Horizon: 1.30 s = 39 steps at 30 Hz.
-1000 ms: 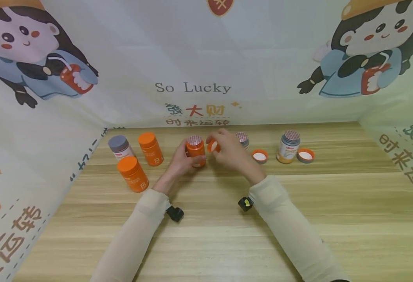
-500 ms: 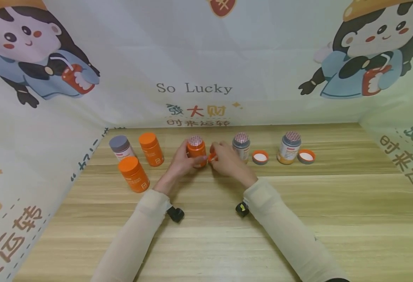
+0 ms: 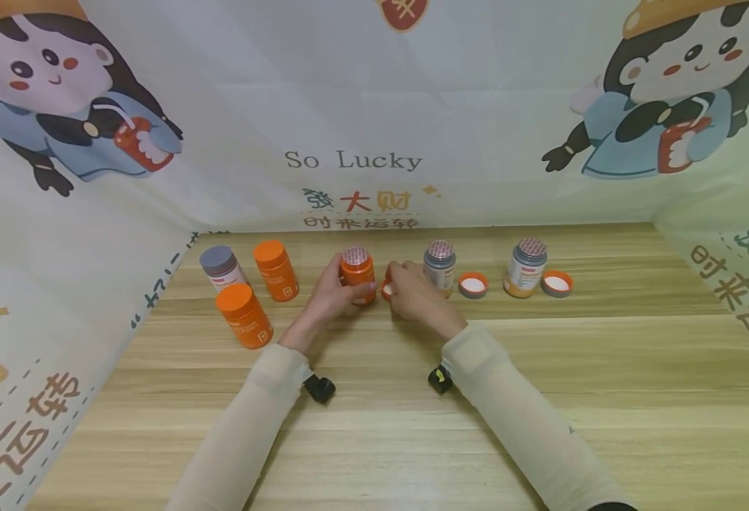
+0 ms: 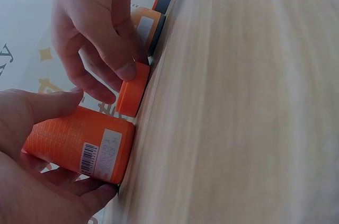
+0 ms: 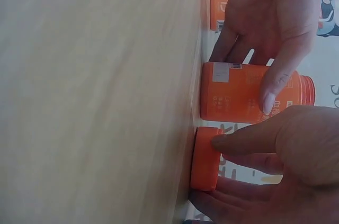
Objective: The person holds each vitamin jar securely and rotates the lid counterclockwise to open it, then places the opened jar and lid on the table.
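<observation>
My left hand point(image 3: 328, 298) grips an orange bottle point(image 3: 358, 270) that stands upright on the table, its lid off and a patterned seal over its mouth. Thumb and fingers wrap its sides in the left wrist view. Just right of it, my right hand point(image 3: 417, 292) holds an orange screw lid point(image 5: 205, 159) between thumb and fingers. The lid rests on the table, white inside facing up, a small gap away from the bottle. In the head view the fingers hide most of this lid point(image 3: 387, 289).
Right of my hands stand two grey-necked sealed bottles point(image 3: 439, 268) point(image 3: 525, 270), each with an upturned lid point(image 3: 473, 285) point(image 3: 557, 284) beside it. On the left are two capped orange bottles point(image 3: 244, 317) point(image 3: 275, 271) and a grey-capped one point(image 3: 221, 266). A printed cloth point(image 3: 361, 106) rises behind.
My right hand has lowered the orange lid from beside the bottle's upper part to the table, the lid turning inside up. My left hand stays on the bottle.
</observation>
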{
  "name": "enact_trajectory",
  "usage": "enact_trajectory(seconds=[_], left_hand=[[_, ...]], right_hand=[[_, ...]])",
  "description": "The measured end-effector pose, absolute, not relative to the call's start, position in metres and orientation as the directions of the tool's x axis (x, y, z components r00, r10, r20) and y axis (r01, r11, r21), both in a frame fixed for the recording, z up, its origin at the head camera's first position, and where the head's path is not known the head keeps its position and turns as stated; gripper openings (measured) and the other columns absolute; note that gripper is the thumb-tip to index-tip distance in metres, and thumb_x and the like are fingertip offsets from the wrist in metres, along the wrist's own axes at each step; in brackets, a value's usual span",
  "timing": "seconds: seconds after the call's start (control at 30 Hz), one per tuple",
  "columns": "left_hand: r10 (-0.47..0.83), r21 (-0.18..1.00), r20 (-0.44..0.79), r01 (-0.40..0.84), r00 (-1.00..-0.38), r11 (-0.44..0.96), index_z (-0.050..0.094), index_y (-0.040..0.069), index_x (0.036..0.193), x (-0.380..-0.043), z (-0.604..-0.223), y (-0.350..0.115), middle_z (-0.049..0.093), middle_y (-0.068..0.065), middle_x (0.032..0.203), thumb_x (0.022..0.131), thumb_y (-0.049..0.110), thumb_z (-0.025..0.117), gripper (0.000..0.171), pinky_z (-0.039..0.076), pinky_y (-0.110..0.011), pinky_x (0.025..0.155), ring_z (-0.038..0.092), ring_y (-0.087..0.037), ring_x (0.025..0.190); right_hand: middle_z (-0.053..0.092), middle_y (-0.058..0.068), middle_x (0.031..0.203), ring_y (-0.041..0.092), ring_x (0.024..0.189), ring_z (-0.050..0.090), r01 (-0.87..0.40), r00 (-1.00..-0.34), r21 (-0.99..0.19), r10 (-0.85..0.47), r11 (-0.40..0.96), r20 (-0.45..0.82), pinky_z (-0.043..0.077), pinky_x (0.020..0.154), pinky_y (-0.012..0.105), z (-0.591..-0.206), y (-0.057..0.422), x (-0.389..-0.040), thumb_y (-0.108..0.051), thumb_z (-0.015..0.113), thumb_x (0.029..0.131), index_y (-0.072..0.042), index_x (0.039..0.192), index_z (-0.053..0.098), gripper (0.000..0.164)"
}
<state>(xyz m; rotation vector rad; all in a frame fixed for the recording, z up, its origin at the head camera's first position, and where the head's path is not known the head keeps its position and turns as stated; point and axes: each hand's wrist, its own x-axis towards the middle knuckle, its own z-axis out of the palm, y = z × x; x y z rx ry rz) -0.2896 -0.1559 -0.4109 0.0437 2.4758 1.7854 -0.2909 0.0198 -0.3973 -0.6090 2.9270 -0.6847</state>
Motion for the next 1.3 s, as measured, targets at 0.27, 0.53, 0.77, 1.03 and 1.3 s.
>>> enact_trajectory(seconds=[0.27, 0.53, 0.77, 1.03, 1.3], left_hand=[[0.075, 0.945, -0.061, -0.033, -0.995, 0.326, 0.034, 0.018, 0.143, -0.289, -0.410, -0.156, 0.049, -0.008, 0.140, 0.083, 0.016, 0.075, 0.072, 0.040, -0.045, 0.108, 0.047, -0.027, 0.130], [0.070, 0.952, -0.030, -0.007, -0.997, 0.306, 0.031, 0.012, 0.143, -0.290, -0.408, -0.157, 0.047, -0.012, 0.140, 0.081, 0.015, 0.075, 0.077, 0.042, -0.046, 0.107, 0.048, -0.029, 0.128], [-0.010, 0.941, -0.013, -0.016, -1.000, 0.338, 0.026, 0.015, 0.147, -0.281, -0.391, -0.157, 0.036, -0.014, 0.149, 0.083, 0.031, 0.074, 0.082, 0.038, -0.049, 0.110, 0.038, -0.034, 0.136], [-0.061, 0.902, 0.144, 0.106, -0.988, 0.419, 0.026, 0.022, 0.148, -0.262, -0.365, -0.153, 0.031, -0.003, 0.156, 0.080, 0.045, 0.073, 0.085, 0.033, -0.048, 0.114, 0.031, -0.030, 0.142], [-0.122, 0.838, 0.353, 0.255, -0.928, 0.483, 0.030, 0.018, 0.145, -0.234, -0.349, -0.163, 0.035, -0.004, 0.152, 0.085, 0.034, 0.071, 0.075, 0.031, -0.040, 0.116, 0.033, -0.024, 0.141]], right_hand=[[0.057, 0.015, 0.111, 0.028, 0.099, 0.055, -0.332, -0.923, -0.453, -0.384, 0.827, -0.025, 0.051, 0.086, 0.042, -0.392, 0.021, -0.292, -0.012, 0.060, 0.086, -0.004, 0.120, 0.052, 0.036], [0.057, 0.016, 0.130, 0.030, 0.115, 0.056, -0.340, -0.895, -0.554, -0.442, 0.760, -0.058, 0.048, 0.096, 0.045, -0.354, 0.032, -0.283, -0.030, 0.053, 0.095, -0.004, 0.133, 0.047, 0.046], [0.059, 0.011, 0.129, 0.030, 0.119, 0.057, -0.393, -0.886, -0.623, -0.460, 0.677, 0.058, 0.049, 0.097, 0.045, -0.325, 0.047, -0.274, -0.030, 0.053, 0.096, -0.010, 0.126, 0.053, 0.036], [0.059, 0.009, 0.126, 0.026, 0.114, 0.061, -0.497, -0.827, -0.640, -0.543, 0.586, 0.145, 0.052, 0.094, 0.041, -0.311, 0.059, -0.259, -0.026, 0.056, 0.095, -0.010, 0.121, 0.056, 0.030], [0.057, 0.006, 0.123, 0.022, 0.112, 0.062, -0.589, -0.760, -0.612, -0.618, 0.527, 0.199, 0.055, 0.091, 0.039, -0.303, 0.056, -0.240, -0.027, 0.057, 0.096, -0.013, 0.118, 0.057, 0.027]])
